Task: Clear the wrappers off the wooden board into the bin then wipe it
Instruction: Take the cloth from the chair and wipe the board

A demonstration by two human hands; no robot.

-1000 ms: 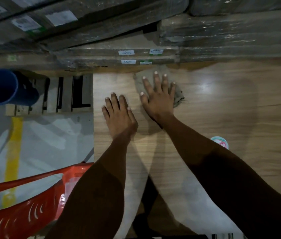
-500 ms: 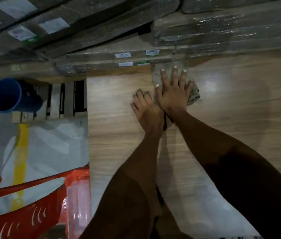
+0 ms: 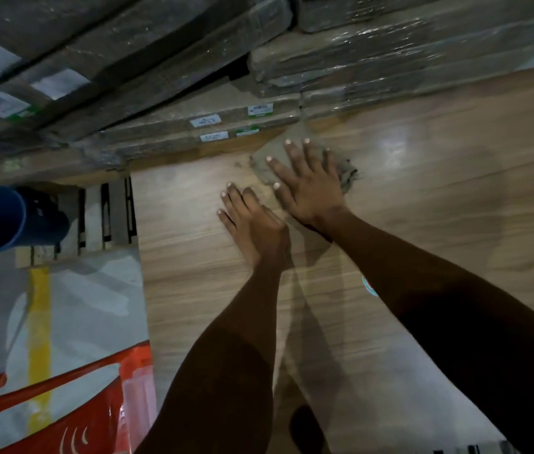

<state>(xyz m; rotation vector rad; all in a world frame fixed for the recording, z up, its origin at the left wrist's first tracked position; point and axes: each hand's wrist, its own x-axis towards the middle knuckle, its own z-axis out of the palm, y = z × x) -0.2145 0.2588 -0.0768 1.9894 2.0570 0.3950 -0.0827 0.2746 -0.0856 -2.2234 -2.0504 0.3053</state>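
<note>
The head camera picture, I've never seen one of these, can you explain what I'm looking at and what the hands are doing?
No machine here: a person wears a camera on the head, looking down at their own two bare arms. The pale surface is a wooden board. The right hand lies flat, fingers spread, pressing a grey cloth onto it. The left hand rests flat on the bare board beside it, holding nothing. Plastic-wrapped packages are stacked behind. At left stand a blue bin and a red plastic chair. A small round sticker peeks out beside the right forearm.
</note>
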